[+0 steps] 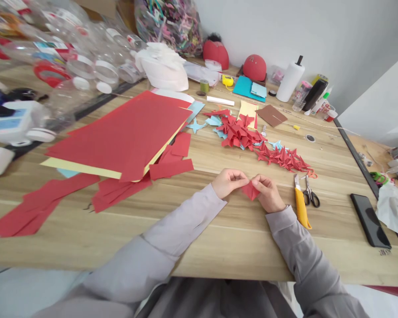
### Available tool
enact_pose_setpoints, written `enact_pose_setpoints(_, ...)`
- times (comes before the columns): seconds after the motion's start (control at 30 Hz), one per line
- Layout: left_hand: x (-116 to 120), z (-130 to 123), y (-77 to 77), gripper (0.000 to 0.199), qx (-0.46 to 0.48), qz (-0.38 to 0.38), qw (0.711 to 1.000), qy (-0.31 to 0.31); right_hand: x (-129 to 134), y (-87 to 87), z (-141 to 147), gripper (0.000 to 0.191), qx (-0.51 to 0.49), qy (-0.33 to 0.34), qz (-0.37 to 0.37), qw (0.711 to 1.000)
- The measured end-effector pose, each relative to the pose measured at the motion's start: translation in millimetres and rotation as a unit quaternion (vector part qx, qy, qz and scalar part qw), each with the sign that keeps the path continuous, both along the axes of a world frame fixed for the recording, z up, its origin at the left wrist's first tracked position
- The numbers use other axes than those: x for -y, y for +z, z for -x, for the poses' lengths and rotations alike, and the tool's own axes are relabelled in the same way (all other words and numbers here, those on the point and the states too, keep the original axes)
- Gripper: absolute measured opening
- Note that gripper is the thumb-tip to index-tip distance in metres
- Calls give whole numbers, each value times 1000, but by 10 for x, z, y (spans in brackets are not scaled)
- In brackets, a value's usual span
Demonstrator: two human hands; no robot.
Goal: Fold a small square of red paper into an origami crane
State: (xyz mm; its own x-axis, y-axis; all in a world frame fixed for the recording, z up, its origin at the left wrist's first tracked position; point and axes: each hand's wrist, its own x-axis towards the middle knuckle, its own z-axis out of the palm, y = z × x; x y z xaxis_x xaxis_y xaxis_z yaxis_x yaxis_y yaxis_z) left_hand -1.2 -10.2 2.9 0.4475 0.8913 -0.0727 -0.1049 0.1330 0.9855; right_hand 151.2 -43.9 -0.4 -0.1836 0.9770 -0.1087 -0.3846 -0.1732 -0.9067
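My left hand [230, 182] and right hand [268, 193] meet above the table [219, 247]. The fingers of both pinch one small folded red paper [251, 191], positioned between them. A yellow cutter [300, 206] and black scissors [308, 191] lie to the right. Red paper stars [235, 131] form a pile beyond; farther back lies a yellow tape measure [227, 81].

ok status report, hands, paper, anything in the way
Left hand and right hand both pinching folded red paper. Paper partly hidden by grip. Yellow cutter and black scissors lie right, touching neither hand.
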Motion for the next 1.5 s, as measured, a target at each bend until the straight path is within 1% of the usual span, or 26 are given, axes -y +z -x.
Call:
enact_pose_setpoints(0.07,-2,6,9,26,-16,-14,1000,-15,2,-24,4,24,21,3,-8,1000)
enact_pose_setpoints(0.2,-7,8,11,26,0,-8,999,-33,5,-24,-7,24,23,13,2,1000)
enact_pose_setpoints(0.3,-7,-2,-10,26,21,21,999,-31,7,13,-1,24,4,12,16,1000)
enact_pose_setpoints(0.47,3,-28,-29,29,95,98,991,-10,2,45,18,24,-41,2,43,998)
enact_pose_setpoints(0.6,-2,-28,-18,31,117,119,986,1,-6,38,2,26,-62,-23,36,997)
enact_pose_setpoints(0.73,-22,-16,-28,32,97,87,991,33,-14,32,-1,25,-54,-40,20,998)
enact_pose_setpoints(0.83,-29,-12,-43,40,87,44,995,26,-19,24,12,26,-41,-50,8,998)
enact_pose_setpoints(0.9,-29,-13,-50,42,82,30,996,17,-18,19,18,26,-32,-52,2,998)
enact_pose_setpoints(1.0,-28,-17,-56,38,76,18,997,18,-12,11,16,23,-11,-48,-6,999)
enact_pose_setpoints(1.1,-31,-19,-59,32,62,3,998,34,-5,1,7,17,27,-44,-20,998)
enact_pose_setpoints(1.27,-36,-21,-63,25,45,1,996,76,-7,-23,-2,17,53,-58,-41,996)
enact_pose_setpoints(1.37,-39,-25,-58,23,47,6,995,84,-13,-39,0,17,59,-70,-52,995)
enact_pose_setpoints(1.5,-35,-34,-42,25,45,17,994,93,-20,-62,1,19,58,-95,-70,991)
